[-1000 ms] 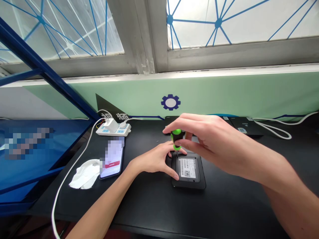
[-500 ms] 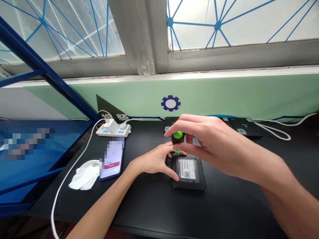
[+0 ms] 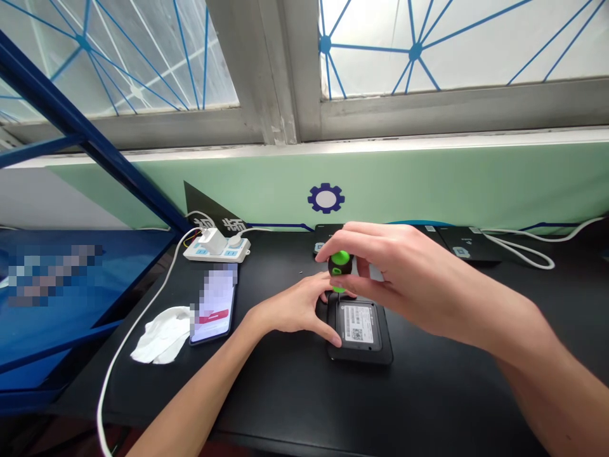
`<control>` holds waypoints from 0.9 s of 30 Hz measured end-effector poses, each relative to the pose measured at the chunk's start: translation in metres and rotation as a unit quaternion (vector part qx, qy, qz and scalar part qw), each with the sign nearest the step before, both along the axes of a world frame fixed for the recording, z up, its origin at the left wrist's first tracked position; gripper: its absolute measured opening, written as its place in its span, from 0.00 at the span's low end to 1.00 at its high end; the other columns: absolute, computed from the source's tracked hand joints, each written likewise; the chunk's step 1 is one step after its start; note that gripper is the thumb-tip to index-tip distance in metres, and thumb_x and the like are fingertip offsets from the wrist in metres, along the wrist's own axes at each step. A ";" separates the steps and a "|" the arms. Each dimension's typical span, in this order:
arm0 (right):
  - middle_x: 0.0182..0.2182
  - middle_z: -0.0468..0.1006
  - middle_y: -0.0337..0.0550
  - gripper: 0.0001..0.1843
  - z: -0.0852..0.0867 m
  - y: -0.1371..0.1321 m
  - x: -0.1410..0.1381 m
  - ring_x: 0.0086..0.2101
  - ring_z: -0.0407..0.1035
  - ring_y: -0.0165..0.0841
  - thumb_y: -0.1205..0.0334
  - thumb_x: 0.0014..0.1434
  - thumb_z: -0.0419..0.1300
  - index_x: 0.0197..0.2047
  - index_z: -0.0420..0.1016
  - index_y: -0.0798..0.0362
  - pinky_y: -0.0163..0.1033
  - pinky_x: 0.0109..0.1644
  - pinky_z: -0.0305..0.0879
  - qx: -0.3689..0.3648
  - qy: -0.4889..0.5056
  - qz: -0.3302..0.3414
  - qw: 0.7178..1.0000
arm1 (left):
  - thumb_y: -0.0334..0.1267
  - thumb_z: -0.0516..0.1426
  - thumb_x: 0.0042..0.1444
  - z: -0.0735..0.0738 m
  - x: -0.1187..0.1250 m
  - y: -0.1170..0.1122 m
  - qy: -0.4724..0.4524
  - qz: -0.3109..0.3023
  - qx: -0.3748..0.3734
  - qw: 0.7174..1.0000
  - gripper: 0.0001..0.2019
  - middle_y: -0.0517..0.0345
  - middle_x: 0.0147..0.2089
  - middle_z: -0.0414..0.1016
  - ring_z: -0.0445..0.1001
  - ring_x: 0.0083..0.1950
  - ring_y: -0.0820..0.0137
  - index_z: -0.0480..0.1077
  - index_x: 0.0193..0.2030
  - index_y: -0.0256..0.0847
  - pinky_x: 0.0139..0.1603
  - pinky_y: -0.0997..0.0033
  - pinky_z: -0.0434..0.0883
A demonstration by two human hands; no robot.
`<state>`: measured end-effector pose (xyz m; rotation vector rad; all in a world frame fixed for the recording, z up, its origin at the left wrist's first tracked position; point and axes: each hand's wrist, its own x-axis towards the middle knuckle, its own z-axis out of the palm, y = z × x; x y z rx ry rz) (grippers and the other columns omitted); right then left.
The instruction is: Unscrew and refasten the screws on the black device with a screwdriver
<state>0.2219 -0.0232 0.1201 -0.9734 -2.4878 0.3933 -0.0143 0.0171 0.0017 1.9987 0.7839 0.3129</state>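
Note:
A small black device (image 3: pixel 362 333) with a white label lies on the black table (image 3: pixel 295 393). My left hand (image 3: pixel 297 310) rests against the device's left edge, thumb and fingers pressed on its side and far corner. My right hand (image 3: pixel 397 273) is closed around a short screwdriver with a green and black handle (image 3: pixel 339 266), held upright over the device's far left corner. The screwdriver's tip is hidden behind my fingers.
A phone (image 3: pixel 214 308) lies left of my hands, next to a crumpled white cloth (image 3: pixel 162 333). A white power strip (image 3: pixel 217 249) with a cable sits at the back. More black devices (image 3: pixel 464 244) and a white cable (image 3: pixel 523 247) lie at the back right.
The screwdriver handle has tilted toward me and sunk slightly, and my right fingers have shifted around it. My left hand and the device stay where they were.

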 end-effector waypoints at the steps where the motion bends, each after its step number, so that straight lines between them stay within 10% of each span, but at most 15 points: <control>1: 0.45 0.80 0.36 0.05 -0.001 0.000 -0.003 0.34 0.71 0.31 0.59 0.76 0.66 0.52 0.77 0.49 0.39 0.36 0.60 0.020 -0.013 -0.024 0.999 | 0.52 0.81 0.45 0.000 0.000 0.000 0.002 0.003 -0.002 1.000 0.36 0.50 0.58 0.75 0.75 0.57 0.52 0.78 0.59 0.46 0.55 0.57 0.79; 7: 0.41 0.78 0.35 0.13 -0.004 0.000 -0.006 0.31 0.67 0.31 0.50 0.74 0.68 0.48 0.74 0.49 0.41 0.33 0.56 0.050 -0.028 -0.063 0.996 | 0.53 0.82 0.45 -0.001 0.000 -0.001 0.014 0.005 -0.006 1.000 0.39 0.49 0.60 0.74 0.75 0.57 0.52 0.77 0.61 0.45 0.54 0.58 0.79; 14: 0.49 0.80 0.30 0.13 0.001 0.001 0.009 0.43 0.74 0.26 0.68 0.77 0.61 0.59 0.75 0.43 0.33 0.44 0.63 -0.056 0.017 0.042 0.997 | 0.52 0.81 0.47 -0.002 -0.002 0.001 -0.006 -0.013 0.008 1.000 0.34 0.52 0.57 0.75 0.75 0.57 0.54 0.79 0.59 0.47 0.55 0.58 0.78; 21: 0.43 0.80 0.36 0.13 -0.006 0.005 0.001 0.33 0.70 0.33 0.48 0.76 0.66 0.51 0.78 0.48 0.42 0.33 0.57 0.050 -0.035 -0.060 0.996 | 0.54 0.82 0.43 -0.002 -0.001 0.002 -0.011 -0.012 0.002 1.000 0.38 0.51 0.60 0.76 0.76 0.56 0.53 0.80 0.60 0.48 0.54 0.59 0.78; 27: 0.50 0.80 0.32 0.14 0.001 0.002 0.015 0.45 0.74 0.28 0.62 0.78 0.63 0.64 0.73 0.42 0.35 0.45 0.64 -0.050 0.006 0.031 0.998 | 0.57 0.81 0.44 -0.002 -0.002 0.000 0.009 0.000 0.003 1.000 0.37 0.51 0.58 0.76 0.75 0.56 0.54 0.79 0.58 0.46 0.53 0.59 0.78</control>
